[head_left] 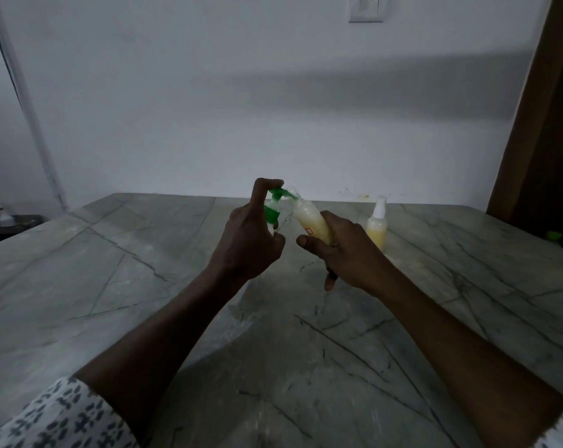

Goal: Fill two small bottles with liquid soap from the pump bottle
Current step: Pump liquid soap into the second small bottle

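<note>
Plastic this light likely slips when soapy: your left hand grips the pump bottle, forefinger on top; your right hand wraps the tilted small bottle low, mouth at the nozzle.

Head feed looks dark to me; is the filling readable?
Head view: dim, a broad shadow band crosses the wall; the pump bottle in the left hand and small bottle in the right hand are soft but readable; the near table looks smeared.
</note>
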### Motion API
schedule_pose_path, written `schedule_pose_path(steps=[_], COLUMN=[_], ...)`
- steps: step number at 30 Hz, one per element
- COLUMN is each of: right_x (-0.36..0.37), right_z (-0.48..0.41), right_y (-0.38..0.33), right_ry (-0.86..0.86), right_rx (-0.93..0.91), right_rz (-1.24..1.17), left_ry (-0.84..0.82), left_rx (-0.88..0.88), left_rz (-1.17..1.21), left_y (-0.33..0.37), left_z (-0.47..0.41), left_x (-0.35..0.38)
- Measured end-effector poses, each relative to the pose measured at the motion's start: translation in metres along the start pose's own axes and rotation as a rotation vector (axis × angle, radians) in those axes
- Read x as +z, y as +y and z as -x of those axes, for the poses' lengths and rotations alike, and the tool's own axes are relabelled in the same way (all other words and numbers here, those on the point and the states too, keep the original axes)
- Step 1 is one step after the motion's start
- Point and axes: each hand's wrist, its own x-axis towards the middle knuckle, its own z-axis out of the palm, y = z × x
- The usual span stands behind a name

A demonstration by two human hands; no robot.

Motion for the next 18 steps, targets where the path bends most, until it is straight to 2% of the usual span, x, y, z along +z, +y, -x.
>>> schedule_pose_path(steps=[4, 13, 15, 18], right_x=[-0.002, 0.002, 0.003, 0.009], right_z=[0.0, 0.0, 0.0, 0.002], right_y=[0.003, 0.0, 0.0, 0.003], right_ry=[0.018, -0.01, -0.021, -0.074], right_rx=[-0.014, 0.005, 0.035, 0.091], right_rz=[0.087, -0.009, -0.104, -0.4], left_ry=[0.021, 0.013, 0.001, -0.007], left_rx=[-0.007, -0.024, -0.022, -0.025], left_rz=[-0.006, -0.023, -0.018, -0.02], left_y=[0.0, 0.0, 0.001, 0.002], left_z=[-0.001, -0.001, -0.001, 0.0], left_x=[0.0, 0.001, 0.001, 0.002])
